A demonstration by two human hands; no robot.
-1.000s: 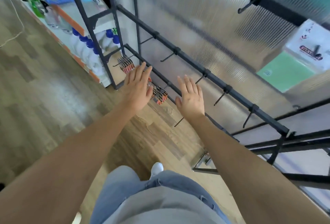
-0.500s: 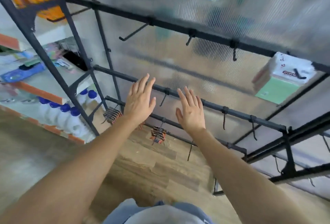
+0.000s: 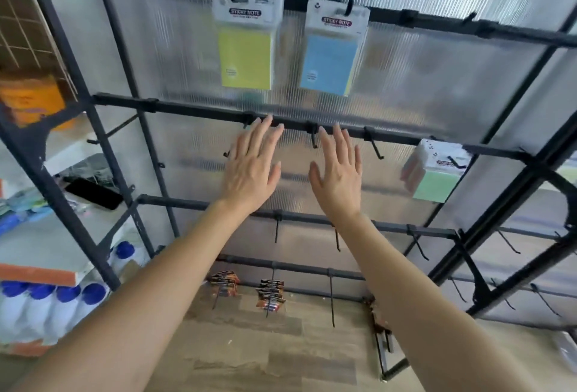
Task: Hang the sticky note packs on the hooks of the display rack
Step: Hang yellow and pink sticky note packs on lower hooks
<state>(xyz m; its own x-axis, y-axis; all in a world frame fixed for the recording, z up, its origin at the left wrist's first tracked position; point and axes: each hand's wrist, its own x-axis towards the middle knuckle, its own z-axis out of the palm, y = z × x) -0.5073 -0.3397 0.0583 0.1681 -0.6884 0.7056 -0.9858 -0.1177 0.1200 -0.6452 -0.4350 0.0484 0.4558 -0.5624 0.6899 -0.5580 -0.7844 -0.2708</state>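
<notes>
The view has swung up from the floor (image 3: 249, 360) to the upper rails of the rack (image 3: 199, 110), both hands rising with it. Left hand (image 3: 249, 170) and right hand (image 3: 338, 173) are released, empty, before the second rail. Yellow pack (image 3: 245, 57) and blue pack (image 3: 329, 64) hang from the top rail, green pack (image 3: 435, 181) at the second rail's right end; probably a pause between packs

A person's left hand (image 3: 249, 170) and right hand (image 3: 338, 173) are bare, with slim fingers. The left forearm (image 3: 140, 298) and right forearm (image 3: 421, 298) are bare too, uncovered down to the view's lower edge.
</notes>
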